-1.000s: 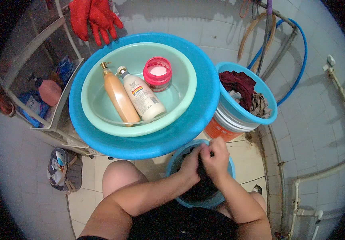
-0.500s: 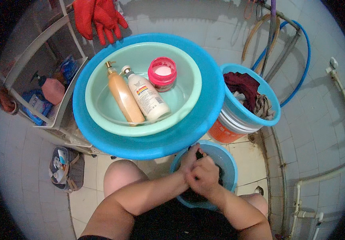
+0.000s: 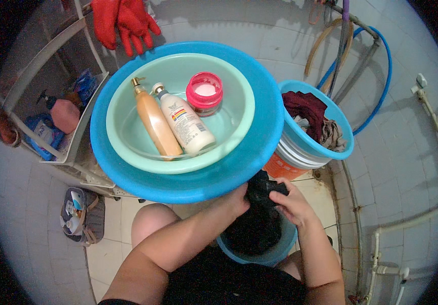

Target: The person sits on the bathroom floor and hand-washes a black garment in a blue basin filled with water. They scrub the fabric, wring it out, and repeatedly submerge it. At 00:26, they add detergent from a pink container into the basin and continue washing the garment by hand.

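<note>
Between my two hands a wet-looking black garment [image 3: 262, 190] is stretched, and its lower part hangs into a light blue basin [image 3: 289, 243] on the floor between my legs. My left hand [image 3: 241, 201] grips the garment's left side, its fingers partly hidden by the cloth. On the other side my right hand [image 3: 293, 204] pinches the cloth between thumb and fingers. Dark cloth also fills much of the basin. Just beyond my hands is the rim of a large blue basin [image 3: 198, 192].
A pale green basin [image 3: 231, 145] nested in the large one holds a gold pump bottle [image 3: 155, 124], a white bottle [image 3: 186, 122] and a red jar [image 3: 204, 96]. At right, clothes fill a blue basin [image 3: 342, 150] on a bucket [image 3: 285, 165]. Red gloves [image 3: 127, 25] hang by a shelf [image 3: 71, 145].
My hands, pressed together low over the floor basin before, have moved up and apart. The black garment has been lifted and spread between them.
</note>
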A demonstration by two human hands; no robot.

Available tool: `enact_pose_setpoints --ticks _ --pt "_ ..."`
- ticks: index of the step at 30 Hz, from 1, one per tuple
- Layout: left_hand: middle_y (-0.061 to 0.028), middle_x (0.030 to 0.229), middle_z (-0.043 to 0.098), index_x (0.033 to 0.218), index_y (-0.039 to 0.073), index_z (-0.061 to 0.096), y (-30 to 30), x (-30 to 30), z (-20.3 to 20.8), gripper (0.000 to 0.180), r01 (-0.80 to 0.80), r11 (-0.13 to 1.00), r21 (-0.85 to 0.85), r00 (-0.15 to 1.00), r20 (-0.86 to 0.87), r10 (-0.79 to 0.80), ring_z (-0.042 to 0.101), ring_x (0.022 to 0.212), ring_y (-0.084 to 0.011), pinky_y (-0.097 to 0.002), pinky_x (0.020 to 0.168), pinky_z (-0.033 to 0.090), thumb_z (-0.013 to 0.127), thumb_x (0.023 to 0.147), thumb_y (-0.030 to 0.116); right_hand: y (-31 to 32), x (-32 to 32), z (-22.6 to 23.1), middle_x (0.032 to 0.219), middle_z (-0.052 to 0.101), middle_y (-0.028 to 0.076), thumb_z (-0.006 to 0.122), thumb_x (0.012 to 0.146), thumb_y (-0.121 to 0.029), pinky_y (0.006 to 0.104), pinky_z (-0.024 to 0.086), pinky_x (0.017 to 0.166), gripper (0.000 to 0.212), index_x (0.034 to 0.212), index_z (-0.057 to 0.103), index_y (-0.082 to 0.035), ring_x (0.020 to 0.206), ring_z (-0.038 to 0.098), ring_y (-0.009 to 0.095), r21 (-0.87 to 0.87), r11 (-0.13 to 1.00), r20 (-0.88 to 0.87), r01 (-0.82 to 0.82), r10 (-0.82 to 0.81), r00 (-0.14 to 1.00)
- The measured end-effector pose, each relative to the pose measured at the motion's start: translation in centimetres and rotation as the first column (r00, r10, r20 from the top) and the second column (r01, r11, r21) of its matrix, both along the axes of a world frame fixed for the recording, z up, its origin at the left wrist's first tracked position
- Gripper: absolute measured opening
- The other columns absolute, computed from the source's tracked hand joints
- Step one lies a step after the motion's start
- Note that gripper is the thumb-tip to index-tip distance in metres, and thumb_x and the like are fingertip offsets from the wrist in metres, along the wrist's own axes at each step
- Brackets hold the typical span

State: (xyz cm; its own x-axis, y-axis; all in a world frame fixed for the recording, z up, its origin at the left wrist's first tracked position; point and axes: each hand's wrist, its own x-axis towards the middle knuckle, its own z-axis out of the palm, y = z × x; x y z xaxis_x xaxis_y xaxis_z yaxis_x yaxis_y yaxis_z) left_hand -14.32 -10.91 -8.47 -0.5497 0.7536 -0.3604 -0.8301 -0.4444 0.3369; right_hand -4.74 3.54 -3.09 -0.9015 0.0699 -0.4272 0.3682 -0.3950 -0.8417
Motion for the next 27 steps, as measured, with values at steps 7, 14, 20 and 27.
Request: enact_pose_setpoints --ticks 7,14,20,27 --pt "-0.0034 0.108 0.057 0.118 0.007 0.049 0.5 2.5 1.3 0.049 0.484 0.809 -0.333 0.483 -0.669 -0.565 0.058 0.092 -0.0216 -0.0335 0.084 0.047 0.066 0.081 0.034 6.5 -0.2 1.1 0.089 0.062 0.005 0.060 0.077 -0.015 0.0354 0.048 0.072 0.026 0.101 0.056 -0.008 0.081 0.059 0.022 -0.480 0.754 -0.160 0.449 -0.579 0.800" --pt "-0.0088 0.108 0.060 0.122 0.004 0.049 -0.8 2.7 -0.1 0.062 0.350 0.599 -0.720 0.271 -0.535 -0.800 0.054 0.100 -0.0191 -0.0340 0.091 0.042 0.067 0.077 0.043 10.7 2.3 3.6 0.096 0.061 0.013 0.055 0.075 -0.006 0.0381 0.047 0.084 0.007 0.080 0.050 -0.005 0.093 0.057 0.026 -0.583 0.617 -0.354 0.528 -0.778 0.518" --pt "-0.0088 0.104 0.062 0.116 0.006 0.053 -0.8 2.2 4.3 0.046 0.051 0.998 0.047 0.997 -0.053 -0.048 0.058 0.094 -0.0257 -0.0409 0.091 0.044 0.061 0.082 0.035 8.4 3.2 4.1 0.103 0.062 0.019 0.051 0.068 0.005 0.0356 0.045 0.085 0.020 0.074 0.037 -0.007 0.091 0.060 0.026 0.076 0.773 -0.659 0.629 -0.434 0.614" --pt "-0.0073 0.096 0.063 0.102 0.011 0.059 1.4 0.9 1.9 0.036 0.013 0.995 -0.103 1.000 -0.015 -0.015 0.059 0.088 -0.0212 -0.0370 0.083 0.047 0.063 0.080 0.039 -6.5 3.0 2.0 0.068 0.056 0.009 0.069 0.072 -0.013 0.0317 0.046 0.058 0.019 0.065 0.052 -0.006 0.063 0.057 0.024 0.851 0.414 -0.492 0.324 0.409 0.769"
